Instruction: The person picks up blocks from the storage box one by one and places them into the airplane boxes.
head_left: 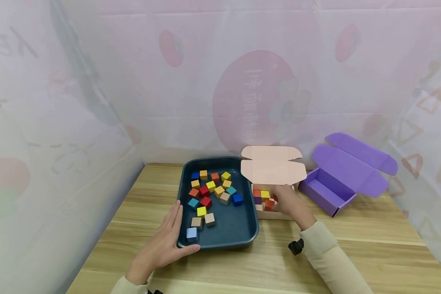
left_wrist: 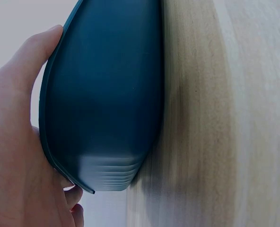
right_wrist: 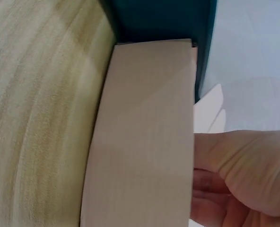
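A dark blue tray (head_left: 220, 237) holds several loose coloured cubes (head_left: 213, 190). My left hand (head_left: 174, 232) lies flat on the table against the tray's near left corner, fingers straight along its side and thumb along the front rim; the left wrist view shows the tray's wall (left_wrist: 107, 94) against that hand (left_wrist: 17, 142). My right hand (head_left: 277, 202) reaches into an open pink box (head_left: 272, 171) just right of the tray and pinches an orange-red cube (head_left: 269, 203) beside a few cubes lying in the box. In the right wrist view its fingers (right_wrist: 234, 175) curl over the box wall (right_wrist: 144, 142).
An open purple box (head_left: 330, 192) with its lid flaps spread stands at the right. The wooden table (head_left: 353, 228) has pale printed curtains on the left, back and right sides. The pink box's raised lid hides part of its inside.
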The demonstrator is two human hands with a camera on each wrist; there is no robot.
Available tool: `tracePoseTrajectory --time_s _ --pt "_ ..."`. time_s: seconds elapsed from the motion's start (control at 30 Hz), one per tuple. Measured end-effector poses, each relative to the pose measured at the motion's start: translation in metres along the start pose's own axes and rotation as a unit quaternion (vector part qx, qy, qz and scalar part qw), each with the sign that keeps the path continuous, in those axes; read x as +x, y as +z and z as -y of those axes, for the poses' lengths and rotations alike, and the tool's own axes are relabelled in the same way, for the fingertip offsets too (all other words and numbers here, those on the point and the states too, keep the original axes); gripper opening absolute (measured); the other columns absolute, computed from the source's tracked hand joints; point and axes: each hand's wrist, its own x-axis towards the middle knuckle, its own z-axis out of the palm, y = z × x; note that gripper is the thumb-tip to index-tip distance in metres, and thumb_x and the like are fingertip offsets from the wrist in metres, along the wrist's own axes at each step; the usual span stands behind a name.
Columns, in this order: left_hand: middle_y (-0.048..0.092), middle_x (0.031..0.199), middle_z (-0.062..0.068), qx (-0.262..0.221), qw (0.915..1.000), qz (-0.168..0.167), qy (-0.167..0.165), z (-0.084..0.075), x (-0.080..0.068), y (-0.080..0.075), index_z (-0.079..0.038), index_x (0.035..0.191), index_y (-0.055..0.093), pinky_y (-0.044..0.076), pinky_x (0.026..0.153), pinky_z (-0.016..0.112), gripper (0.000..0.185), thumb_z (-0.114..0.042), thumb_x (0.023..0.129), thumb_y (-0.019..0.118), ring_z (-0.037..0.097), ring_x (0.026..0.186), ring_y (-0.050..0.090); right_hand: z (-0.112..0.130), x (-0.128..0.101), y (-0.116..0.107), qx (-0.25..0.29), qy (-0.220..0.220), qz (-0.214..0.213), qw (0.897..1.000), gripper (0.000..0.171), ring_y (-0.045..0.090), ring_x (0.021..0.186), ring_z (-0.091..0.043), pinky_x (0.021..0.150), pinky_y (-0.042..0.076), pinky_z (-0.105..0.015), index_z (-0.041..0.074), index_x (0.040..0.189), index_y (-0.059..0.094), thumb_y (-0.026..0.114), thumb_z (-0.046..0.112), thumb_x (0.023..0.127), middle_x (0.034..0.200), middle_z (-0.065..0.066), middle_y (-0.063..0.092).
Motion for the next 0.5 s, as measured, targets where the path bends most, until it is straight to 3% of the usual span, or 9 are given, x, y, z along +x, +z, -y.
tracePoseTrajectory --time_s 0.23,0.4,0.5 --pt "-0.008 0.18 0.009 -0.003 1.0 -0.002 0.004 0.0 0.0 -0.002 -0.01 0.171 0.002 0.026 0.126 0.07 0.131 -0.084 0.082 0.064 0.038 0.166 0.008 -0.005 -0.005 -0.002 0.016 0.004 -0.01 1.0 0.018 0.057 0.069 -0.019 0.066 0.056 -0.03 0.003 0.086 0.074 0.09 0.0 0.079 0.078 -0.01 0.07" --pt "-0.008 0.18 0.007 0.001 1.0 -0.001 0.004 0.0 0.0 -0.001 -0.01 0.171 0.002 0.027 0.127 0.069 0.132 -0.086 0.082 0.063 0.036 0.166 0.008 -0.009 -0.006 0.003 0.069 -0.012 -0.033 0.997 0.024 0.057 0.07 -0.018 0.066 0.057 -0.029 0.002 0.096 0.074 0.089 -0.005 0.079 0.081 -0.013 0.069" --pt "-0.008 0.18 0.007 0.001 1.0 0.0 0.001 0.0 0.0 0.0 -0.011 0.171 0.003 0.027 0.126 0.069 0.132 -0.086 0.081 0.063 0.036 0.166 0.009 -0.011 -0.004 0.006 0.076 -0.02 -0.043 0.996 0.023 0.057 0.072 -0.018 0.067 0.059 -0.029 0.002 0.094 0.073 0.089 -0.005 0.079 0.082 -0.013 0.068"
